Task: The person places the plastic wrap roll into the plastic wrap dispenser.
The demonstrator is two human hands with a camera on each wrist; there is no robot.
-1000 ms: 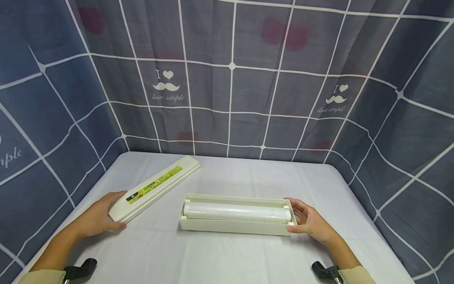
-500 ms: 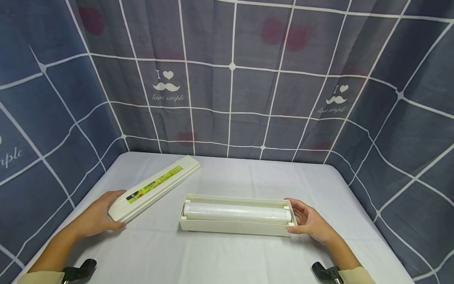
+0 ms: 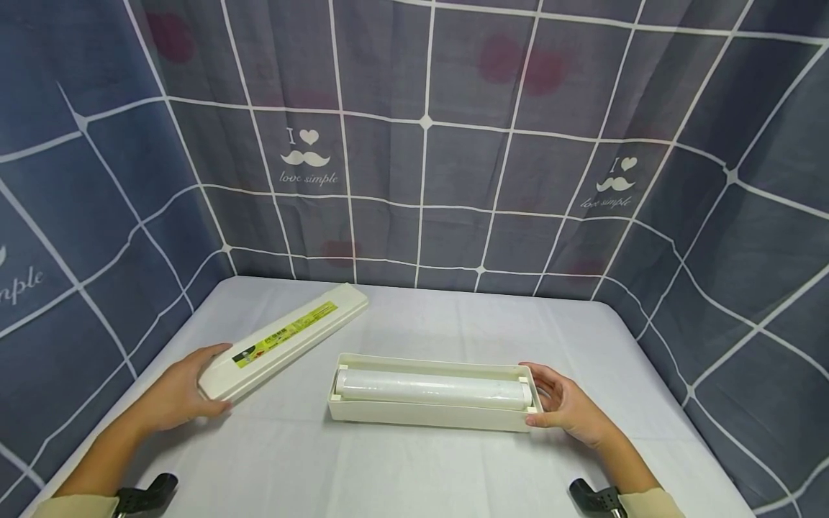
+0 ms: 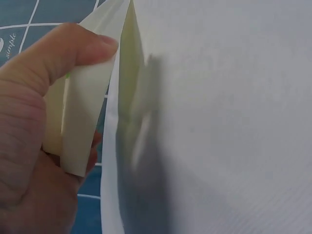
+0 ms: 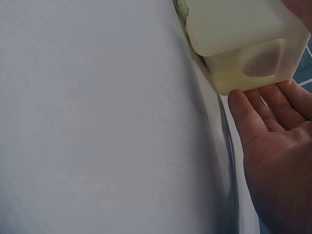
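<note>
A long cream plastic lid (image 3: 317, 332) with a yellow-green label lies slanted on the left of the table. My left hand (image 3: 170, 394) grips its near end, thumb on one side and fingers on the other; the left wrist view shows the thumb along the lid's edge (image 4: 90, 107). Right of it stands a matching open box (image 3: 427, 414), holding a shiny whitish roll, apparently cling film (image 3: 427, 387). At the box's right end, my right hand (image 3: 579, 411) holds the corners between thumb and fingers. In the right wrist view, fingertips touch the box's end wall (image 5: 229, 31).
A white cloth (image 3: 453, 475) covers the table. Blue-grey curtains (image 3: 388, 158) with white grid lines enclose the back and both sides. A dark camera mount (image 3: 147, 493) sits on the left wrist, another camera mount (image 3: 596, 496) on the right.
</note>
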